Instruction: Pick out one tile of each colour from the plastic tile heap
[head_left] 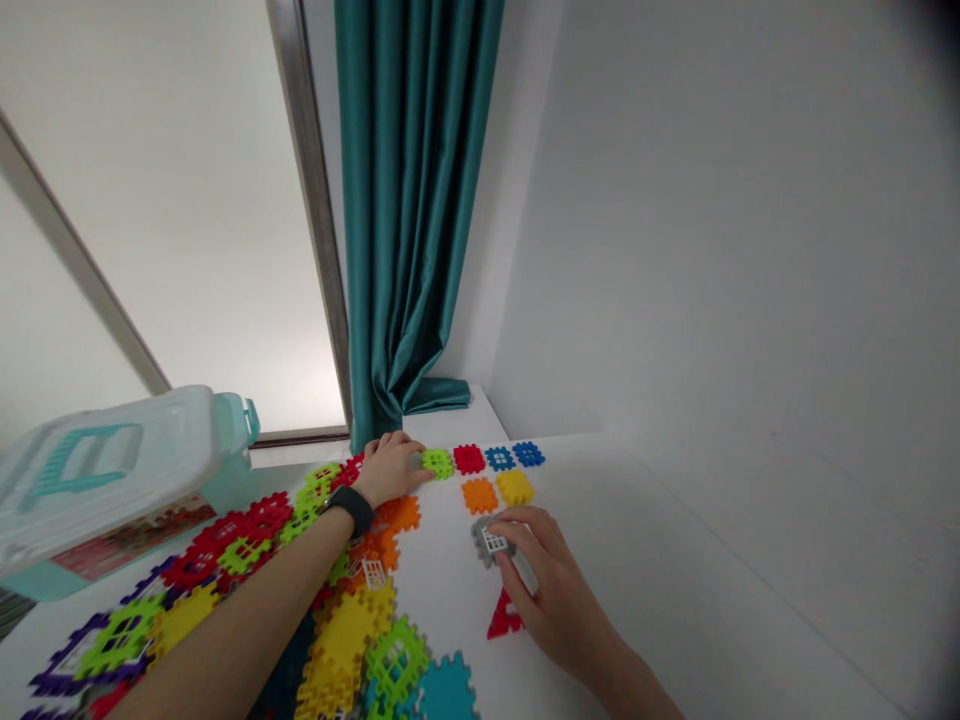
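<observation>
At the far side of the table, my left hand (391, 468), with a dark watch band on its wrist, has thumb and index finger at the left edge of a lime-green window tile (439, 463). Nearer to me, my right hand (551, 590) pinches a grey notched tile (482, 545) with a small white lattice piece (495, 541) in it. Below its thumb lies a red triangular piece (502, 617), partly covered by the hand. Past the grey tile are an orange tile (479, 495) and a yellow tile (515, 487).
A red tile (469, 459) and two blue tiles (529, 454) continue the back row. Mixed pieces, such as yellow tiles (341, 640), pile up under my left forearm. A lidded plastic box (180, 430) stands left. A green curtain (412, 200) and wall (712, 250) bound the table.
</observation>
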